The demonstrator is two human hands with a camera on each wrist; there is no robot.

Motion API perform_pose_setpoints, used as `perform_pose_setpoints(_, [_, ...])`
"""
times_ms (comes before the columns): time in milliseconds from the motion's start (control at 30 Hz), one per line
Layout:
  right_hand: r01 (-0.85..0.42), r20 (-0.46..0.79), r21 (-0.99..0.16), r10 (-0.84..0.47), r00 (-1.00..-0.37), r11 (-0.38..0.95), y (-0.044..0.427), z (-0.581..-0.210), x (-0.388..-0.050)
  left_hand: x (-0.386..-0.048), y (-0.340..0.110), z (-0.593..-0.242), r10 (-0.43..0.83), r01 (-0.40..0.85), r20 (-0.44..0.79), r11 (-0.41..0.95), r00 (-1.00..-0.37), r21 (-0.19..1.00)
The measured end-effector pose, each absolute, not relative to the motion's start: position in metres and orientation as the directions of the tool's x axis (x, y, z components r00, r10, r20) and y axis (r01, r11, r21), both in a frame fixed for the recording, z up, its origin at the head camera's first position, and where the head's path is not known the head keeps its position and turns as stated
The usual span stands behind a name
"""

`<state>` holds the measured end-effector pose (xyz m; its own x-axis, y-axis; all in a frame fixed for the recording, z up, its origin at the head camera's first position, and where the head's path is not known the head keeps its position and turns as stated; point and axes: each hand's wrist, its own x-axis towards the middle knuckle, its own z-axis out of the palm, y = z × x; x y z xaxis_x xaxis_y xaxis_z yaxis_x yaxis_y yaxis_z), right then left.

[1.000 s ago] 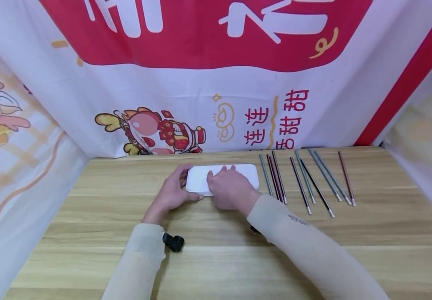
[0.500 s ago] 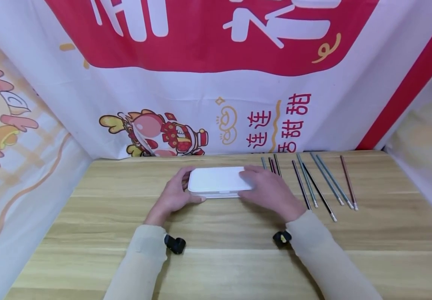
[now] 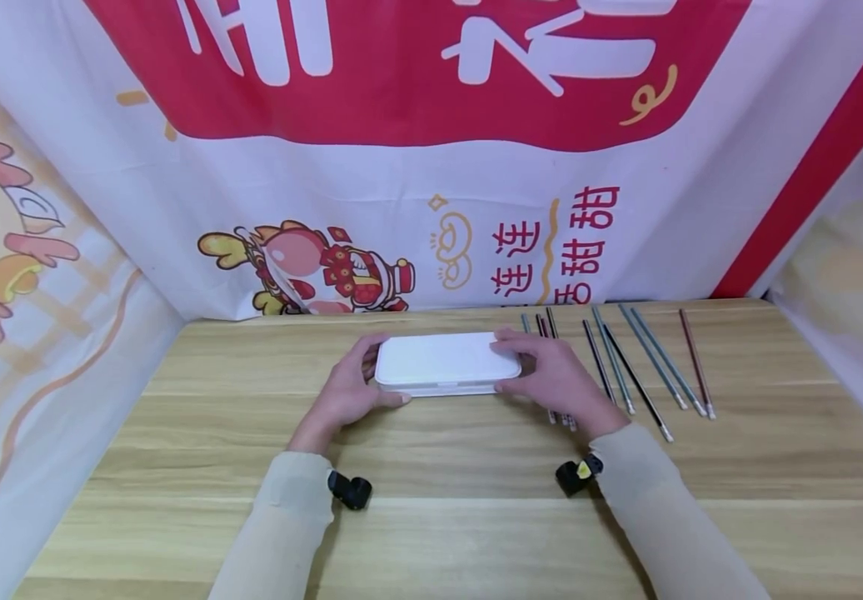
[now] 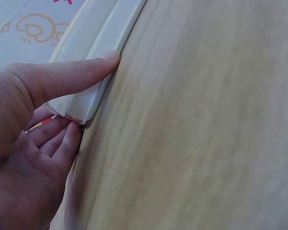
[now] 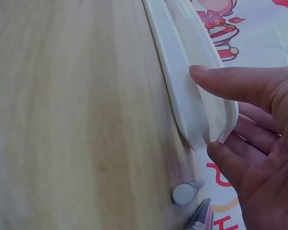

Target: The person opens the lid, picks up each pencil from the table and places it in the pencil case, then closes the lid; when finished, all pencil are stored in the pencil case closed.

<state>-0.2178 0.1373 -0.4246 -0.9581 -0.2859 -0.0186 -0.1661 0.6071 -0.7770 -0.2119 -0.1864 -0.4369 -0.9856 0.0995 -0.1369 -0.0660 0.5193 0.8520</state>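
Note:
A white lidded case [image 3: 446,360] lies lengthwise on the wooden table, its lid down along the front edge. My left hand [image 3: 345,387] grips its left end, thumb at the front and fingers round the back. The left wrist view shows that thumb along the case's side [image 4: 98,84] and the fingertips at its corner. At the right end my right hand [image 3: 555,379] holds the case between thumb and fingers. In the right wrist view the right hand [image 5: 259,129] has its thumb on the case's side [image 5: 182,91].
Several pencils with white ends lie right of the case, among them a black one [image 3: 637,383], a blue one [image 3: 667,362] and a dark red one [image 3: 696,362]; some are partly behind my right hand. A printed cloth [image 3: 371,183] hangs behind the table [image 3: 446,533].
My right hand has moved right, from the top of the case to its right end, and now grips there. The left hand has kept its grip on the left end.

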Motion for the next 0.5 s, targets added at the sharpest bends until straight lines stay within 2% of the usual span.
perform_pose_setpoints(167, [-0.141, -0.036, -0.791, -0.275, -0.961, 0.595, 0.143, -0.424, -0.220, -0.212, -0.186, -0.437, 0.100, -0.066, -0.137, 0.518, -0.985, 0.853])
perform_pose_setpoints(500, [-0.110, -0.030, -0.871, -0.276, -0.961, 0.479, 0.154, -0.429, -0.224, -0.212, -0.187, -0.437, 0.103, -0.061, -0.131, 0.511, -0.986, 0.857])
